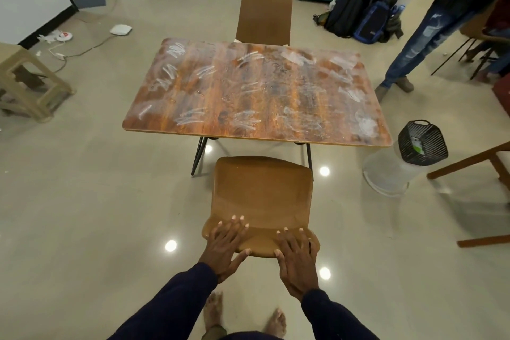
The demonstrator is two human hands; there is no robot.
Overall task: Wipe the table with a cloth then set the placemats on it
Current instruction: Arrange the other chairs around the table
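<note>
Table (256,91) streaked w/ white smears; L hand (227,243) & R hand (296,254) lie flat, fingers spread, on chair back (262,241).

I can read no words, numbers or brands from here. The white marks on the table (256,96) are scribbles, not letters, and the small label on the blue backpack (371,23) is too tiny to read.
</note>
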